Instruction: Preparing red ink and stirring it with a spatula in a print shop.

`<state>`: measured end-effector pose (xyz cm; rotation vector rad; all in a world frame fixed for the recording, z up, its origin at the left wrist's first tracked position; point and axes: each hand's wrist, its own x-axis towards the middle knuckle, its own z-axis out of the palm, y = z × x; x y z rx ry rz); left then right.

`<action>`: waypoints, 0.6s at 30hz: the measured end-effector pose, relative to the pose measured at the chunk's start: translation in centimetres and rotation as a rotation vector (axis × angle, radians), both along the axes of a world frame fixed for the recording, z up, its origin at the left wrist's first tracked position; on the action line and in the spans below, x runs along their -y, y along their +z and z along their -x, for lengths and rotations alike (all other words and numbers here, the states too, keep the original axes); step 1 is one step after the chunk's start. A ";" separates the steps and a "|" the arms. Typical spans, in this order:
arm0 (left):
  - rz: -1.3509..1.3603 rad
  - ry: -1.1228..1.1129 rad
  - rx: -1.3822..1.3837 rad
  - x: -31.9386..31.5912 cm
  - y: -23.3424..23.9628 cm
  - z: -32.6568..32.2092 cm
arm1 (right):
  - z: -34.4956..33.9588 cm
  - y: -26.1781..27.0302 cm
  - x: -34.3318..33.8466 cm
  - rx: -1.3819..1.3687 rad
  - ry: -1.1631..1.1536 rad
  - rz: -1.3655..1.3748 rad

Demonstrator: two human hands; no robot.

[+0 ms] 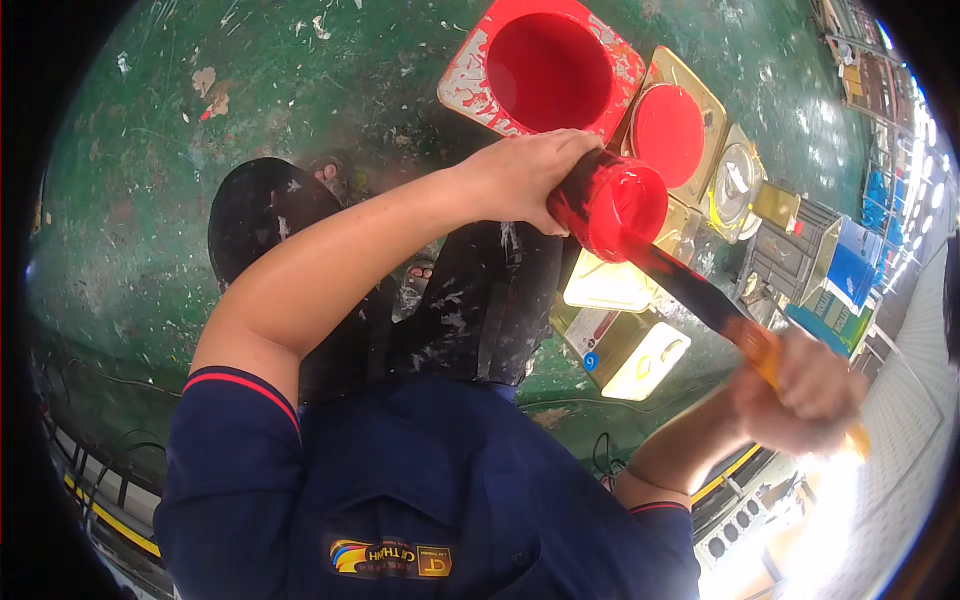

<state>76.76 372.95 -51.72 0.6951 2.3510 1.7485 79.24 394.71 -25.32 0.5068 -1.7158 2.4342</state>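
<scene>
My left hand [529, 176] grips a cylindrical container [607, 214] smeared with red paint on its dark outside. It is tilted, with its mouth turned to the right, and its inner wall is coated red. In my right hand [806, 397] is the orange handle of a long, dark spatula-like tool [686, 285] with red smears. The tool's far end meets the container's rim; whether its tip reaches inside is unclear. Just beyond my left hand stands a large square-topped pail [461, 90] with a round opening, red paint inside and red drips over its top.
Right of the pail stands a metal tin with a red, round top [667, 135]. Beyond it is a tin with a yellow-smeared lid [733, 180]. Another metal tin [645, 360] stands nearer me. Grey crates [787, 244] lie farther right on the paint-spotted green floor [300, 90].
</scene>
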 end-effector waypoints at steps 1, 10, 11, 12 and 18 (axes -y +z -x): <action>0.012 0.023 -0.038 -0.1 0.0 -0.1 | 0.2 1.7 -0.7 -0.001 -0.006 0.000; 0.022 0.039 -0.019 -0.4 0.0 -0.1 | 0.3 0.4 -2.9 0.014 0.019 -0.013; 0.030 0.062 -0.040 -0.5 0.2 -0.1 | 0.1 2.2 -3.0 0.005 0.126 0.004; 0.037 0.089 -0.056 -0.6 0.3 -0.3 | 0.6 4.1 -4.1 -0.037 0.115 -0.016; 0.040 0.048 -0.012 -0.7 0.3 0.0 | 0.6 -0.7 -3.6 -0.060 -0.129 -0.003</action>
